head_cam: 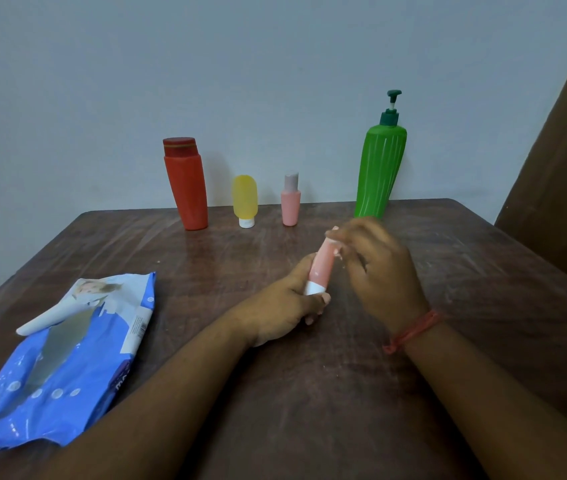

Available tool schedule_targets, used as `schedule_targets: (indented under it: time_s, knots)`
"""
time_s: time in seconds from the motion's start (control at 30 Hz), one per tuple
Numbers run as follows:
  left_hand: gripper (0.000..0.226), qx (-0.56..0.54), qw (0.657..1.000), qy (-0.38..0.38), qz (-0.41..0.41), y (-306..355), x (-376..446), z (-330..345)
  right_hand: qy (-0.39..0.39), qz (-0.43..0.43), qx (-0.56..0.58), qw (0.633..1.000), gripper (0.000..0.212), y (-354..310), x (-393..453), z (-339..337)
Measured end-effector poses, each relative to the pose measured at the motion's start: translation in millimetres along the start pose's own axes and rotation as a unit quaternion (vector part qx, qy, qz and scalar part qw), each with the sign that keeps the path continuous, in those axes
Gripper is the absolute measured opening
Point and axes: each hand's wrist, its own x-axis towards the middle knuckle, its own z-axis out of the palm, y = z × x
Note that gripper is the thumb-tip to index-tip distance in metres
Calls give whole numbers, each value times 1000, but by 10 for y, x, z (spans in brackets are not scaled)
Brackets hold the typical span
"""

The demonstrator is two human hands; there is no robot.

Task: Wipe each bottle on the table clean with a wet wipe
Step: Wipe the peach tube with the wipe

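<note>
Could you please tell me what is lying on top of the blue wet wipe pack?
A white tube-like item lies across the upper part of the blue wet wipe pack, tilted, one end jutting past its left edge. The pack hides whatever lies beneath it on the table.

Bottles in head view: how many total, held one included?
5. Red bottle, yellow bottle, small pink bottle and green pump bottle stand along the table's far edge; the pink tube is held in both hands. None look hidden.
</note>
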Motion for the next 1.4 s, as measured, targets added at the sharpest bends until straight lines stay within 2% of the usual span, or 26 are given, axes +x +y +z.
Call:
schedule_targets:
  time_s: [0.07,0.2,0.33,0.37,0.47,0.5,0.63,0.7,0.77,0.87,0.93,1.0,1.1,1.2,1.33,1.4]
  knots:
    - [64,-10,1000,3,7,7,-4,8,-20,-51,-11,998,22,3,2,8]
    - [66,3,1000,-2,-3,-29,22,-5,43,51,-19,998,19,39,62,17]
    - [58,-40,999,14,12,-26,11,1,-26,-35,6,999,27,-84,-56,89]
    - [57,-48,999,16,12,-37,12,5,-19,-28,5,999,25,-75,-45,95]
    - [57,-56,998,12,4,-55,31,-2,59,81,17,995,19,-11,29,78]
    - [53,-67,998,14,3,-60,32,-2,56,94,24,994,18,-9,20,81]
    - [28,-220,975,40,4,-76,36,21,-53,-2,37,998,18,-51,-71,128]
    - [18,-278,959,53,5,-78,43,23,-33,9,27,999,18,-37,-49,126]
    - [18,-314,948,56,10,-62,41,16,-18,29,37,999,20,-51,-41,122]
    - [24,-346,935,69,16,-48,39,-8,-70,-11,53,996,18,-66,-74,134]
    - [18,-364,928,79,11,-54,52,-23,-52,-3,47,998,16,-47,-66,142]
    - [18,-373,924,82,7,-68,71,-34,-40,16,51,998,14,-50,-63,146]
    - [18,-374,923,88,9,-59,72,-40,-76,-17,48,996,12,-84,-76,168]
    - [23,-362,928,86,2,-43,63,-26,-21,25,37,999,14,-78,-54,146]
    - [21,-359,928,103,1,-75,75,-32,-79,-25,32,996,15,-110,-79,152]
    - [21,-360,926,112,-2,-73,74,-31,-30,12,11,999,16,-73,-44,137]
